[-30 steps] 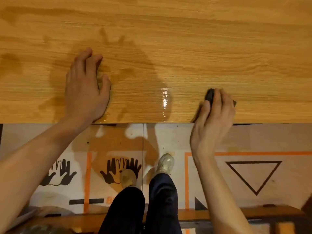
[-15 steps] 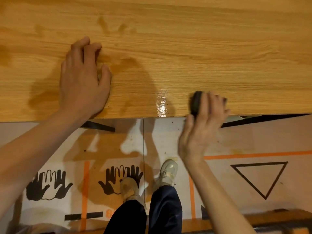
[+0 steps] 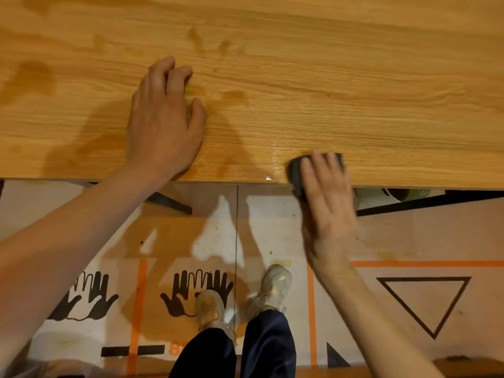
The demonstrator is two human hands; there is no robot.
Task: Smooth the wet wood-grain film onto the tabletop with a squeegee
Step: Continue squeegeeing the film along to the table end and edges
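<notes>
Right hand grips dark squeegee at film's near edge, long axis running front-to-back; left hand rests on film, fingers loosely curled.

Glossy wet wood-grain film, matt dark squeegee

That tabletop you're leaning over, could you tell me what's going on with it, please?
A person is smoothing wet wood-grain film onto the tabletop. The right hand presses a dark squeegee at the near edge, beside a glossy wet patch. The left hand rests on the film, fingers slightly curled, steadying it. Darker damp blotches show farther back.
</notes>
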